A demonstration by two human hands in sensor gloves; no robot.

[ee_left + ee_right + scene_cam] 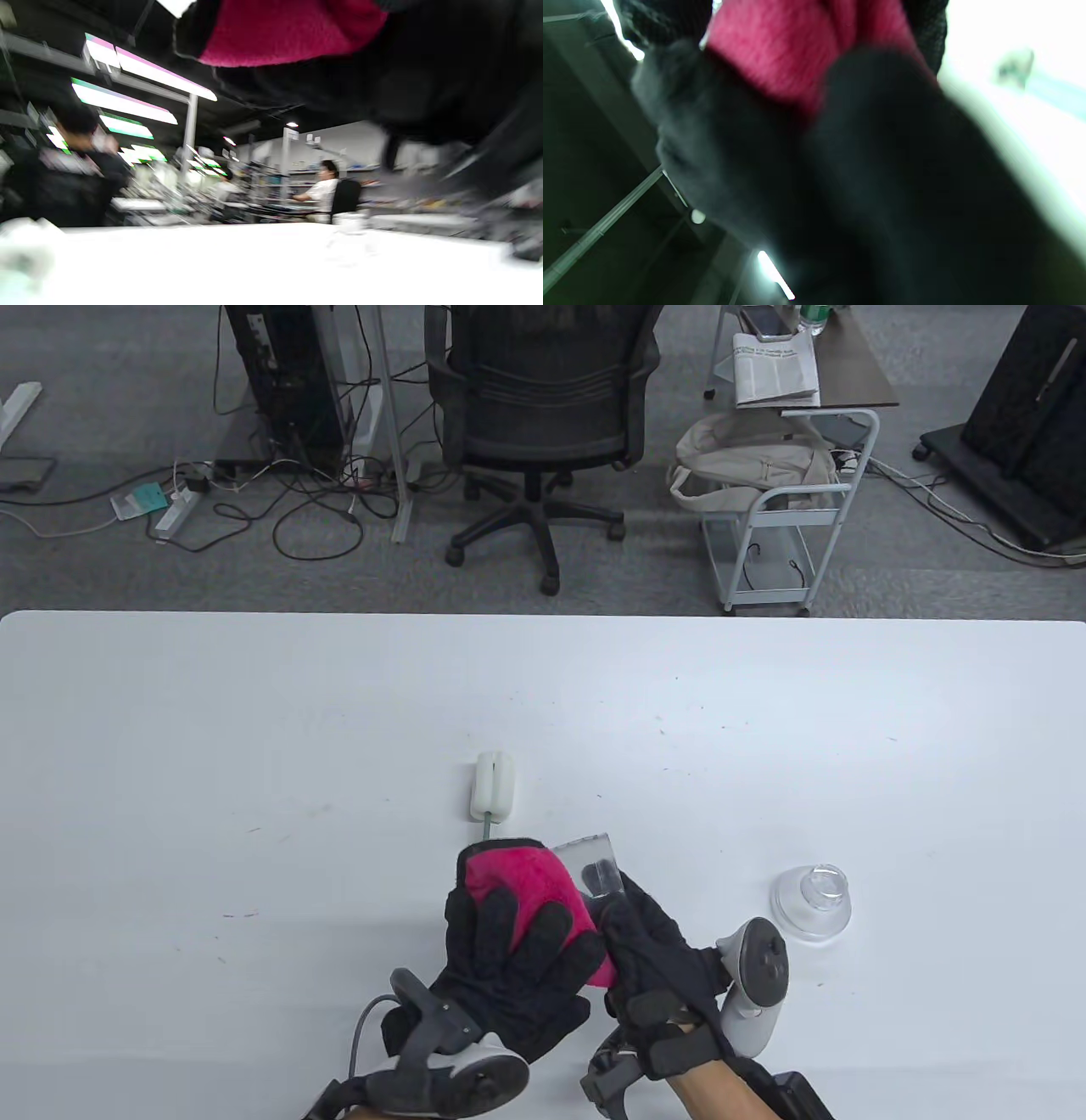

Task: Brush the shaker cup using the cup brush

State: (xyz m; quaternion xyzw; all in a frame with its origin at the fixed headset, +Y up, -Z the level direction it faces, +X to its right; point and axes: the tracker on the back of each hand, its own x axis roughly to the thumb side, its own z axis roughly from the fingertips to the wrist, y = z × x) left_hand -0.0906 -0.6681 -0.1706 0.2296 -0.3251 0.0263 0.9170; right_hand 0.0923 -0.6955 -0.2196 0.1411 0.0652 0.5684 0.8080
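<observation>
Low in the middle of the table view, both gloved hands meet over a clear shaker cup that lies tilted between them, its open rim toward the upper right of the pair. The left hand is spread against a magenta cloth that wraps the cup's left side, fingers curled over the cloth and gripping the cup through it. The right hand comes in from the lower right and closes on the cup's lower right side, fingers bent around it, though how tightly cannot be told. The cup brush lies on the white table just above the hands, its white sponge head pointing to the top of the frame and its thin green stem running down to vanish behind the cloth; whether any finger touches it cannot be told. The clear domed lid stands on the table right of the hands, near but apart. Both wrist views are blurred, showing only magenta cloth and black glove close up.
</observation>
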